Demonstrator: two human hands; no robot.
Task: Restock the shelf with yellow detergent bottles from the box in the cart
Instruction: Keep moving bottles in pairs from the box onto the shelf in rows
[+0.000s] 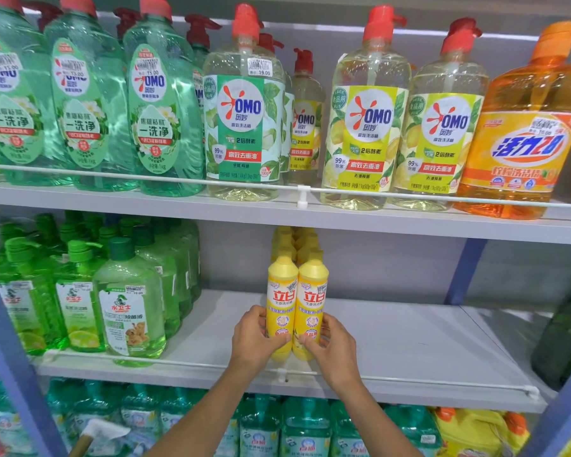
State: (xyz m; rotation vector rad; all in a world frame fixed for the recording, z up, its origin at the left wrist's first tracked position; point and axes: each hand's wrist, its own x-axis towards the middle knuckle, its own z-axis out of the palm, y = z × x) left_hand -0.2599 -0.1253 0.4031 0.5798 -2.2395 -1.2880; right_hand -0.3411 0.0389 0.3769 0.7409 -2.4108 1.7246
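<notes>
Starting with the biggest thing, what fills the view?
— A shelving unit with grey boards and blue uprights (4, 341). Its upper shelf (310, 219) carries green pump bottles (80, 103) at the left, pale pump bottles (366, 127) with red heads in the middle and an orange bottle (524, 133) at the right, all behind a thin white rail.
And the board below?
— The middle shelf (409, 341) holds a crowd of green bottles (129, 308) at its left end, and a dark green bottle (561, 341) shows at the far right edge. Between them, near the middle of the board, the yellow detergent bottles (305, 249) stand in a double row running from front to back.
Underneath?
— Teal bottles (304, 430) on the lowest level, with yellow packs (475, 430) to their right.
Where are the hands?
— On the front pair of that yellow row. The left hand (251, 338) grips the left front bottle (281, 291) low down, its fingers (256, 313) curled round the outer side and the thumb lying across the label. The right hand (335, 344) mirrors it on the right front bottle (312, 291), fingers curled round the far side and thumb on the label.
How do those two bottles stand?
— Upright, caps up, touching each other side by side, just behind the front rail (409, 379) of the middle shelf. The others of the row stand close behind them.
</notes>
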